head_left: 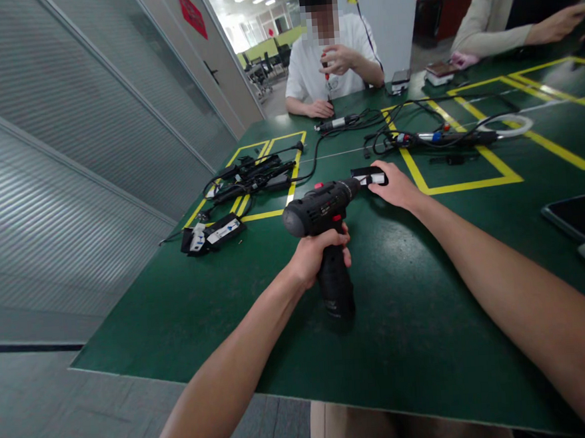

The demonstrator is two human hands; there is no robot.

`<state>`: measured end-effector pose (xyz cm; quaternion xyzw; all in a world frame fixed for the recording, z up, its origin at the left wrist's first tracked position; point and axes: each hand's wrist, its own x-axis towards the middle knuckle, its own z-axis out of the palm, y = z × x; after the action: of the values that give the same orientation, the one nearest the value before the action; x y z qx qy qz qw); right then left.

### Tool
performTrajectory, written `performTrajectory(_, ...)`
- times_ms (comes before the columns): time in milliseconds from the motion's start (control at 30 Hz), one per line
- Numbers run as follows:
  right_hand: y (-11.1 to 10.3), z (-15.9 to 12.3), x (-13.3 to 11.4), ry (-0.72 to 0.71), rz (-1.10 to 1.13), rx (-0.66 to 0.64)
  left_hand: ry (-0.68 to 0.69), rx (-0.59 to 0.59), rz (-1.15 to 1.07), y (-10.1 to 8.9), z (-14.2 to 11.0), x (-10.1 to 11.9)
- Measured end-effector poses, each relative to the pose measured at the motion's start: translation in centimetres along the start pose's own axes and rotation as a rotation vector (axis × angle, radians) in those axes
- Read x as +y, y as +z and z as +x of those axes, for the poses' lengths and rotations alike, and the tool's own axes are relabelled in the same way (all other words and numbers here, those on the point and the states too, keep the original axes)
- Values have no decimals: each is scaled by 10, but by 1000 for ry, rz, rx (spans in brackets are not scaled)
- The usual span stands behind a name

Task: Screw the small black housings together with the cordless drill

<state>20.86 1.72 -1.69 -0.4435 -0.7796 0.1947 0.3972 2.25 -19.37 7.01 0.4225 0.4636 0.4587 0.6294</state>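
Note:
My left hand (311, 258) is wrapped round the grip of a black cordless drill (322, 209), which stands upright over the green table. The drill's chuck points away to the right, toward a small black box with a white label (361, 173). My right hand (394, 184) grips this box from its right side, with fingers on top and thumb along the near face. The drill's tip meets or overlaps the box; whether it touches, I cannot tell.
Black cables and adapters (254, 175) lie at the left, with labelled black pieces (224, 229) nearer. Tools and cords (442, 139) lie at the right, a dark tray-like object (580, 215) at the right edge. A person (334, 62) opposite holds a red-handled screwdriver; another sits far right.

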Motion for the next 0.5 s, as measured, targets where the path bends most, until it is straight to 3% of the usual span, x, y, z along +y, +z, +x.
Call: performTrajectory(500, -2, -1, -1, 12, 0, -13, -7, 3, 6, 0, 0, 1)
